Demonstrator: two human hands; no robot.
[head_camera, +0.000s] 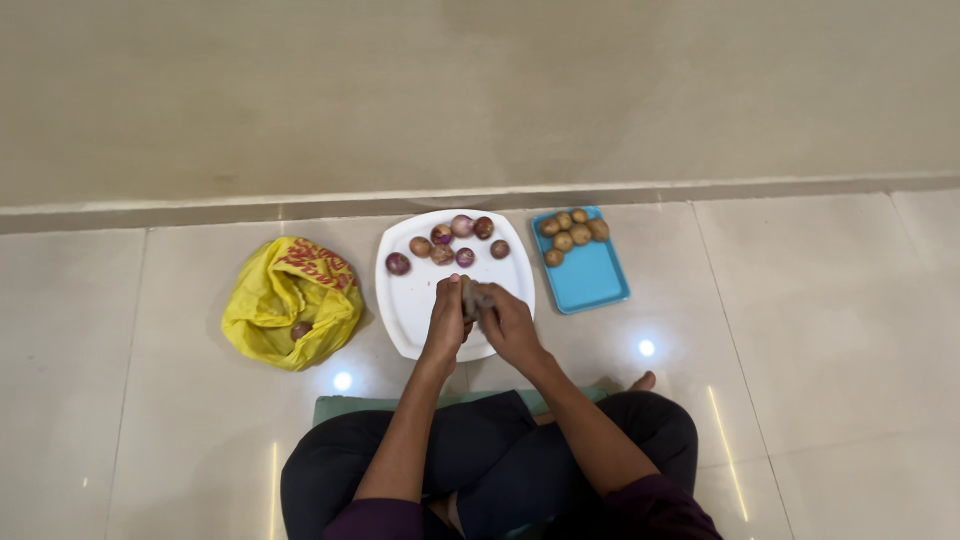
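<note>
Both my hands meet over the near part of a white square plate (415, 300). My left hand (447, 318) and my right hand (505, 320) together grip a small brownish round vegetable (470, 296), mostly hidden by my fingers; I cannot tell its kind. Several purple-red onions (452, 242) lie along the plate's far edge.
A blue rectangular tray (592, 280) to the right holds several small potatoes (572, 232). A crumpled yellow bag (290, 302) with an onion in it lies to the left. I sit cross-legged on a green mat (340, 405) on a beige tiled floor, a wall beyond.
</note>
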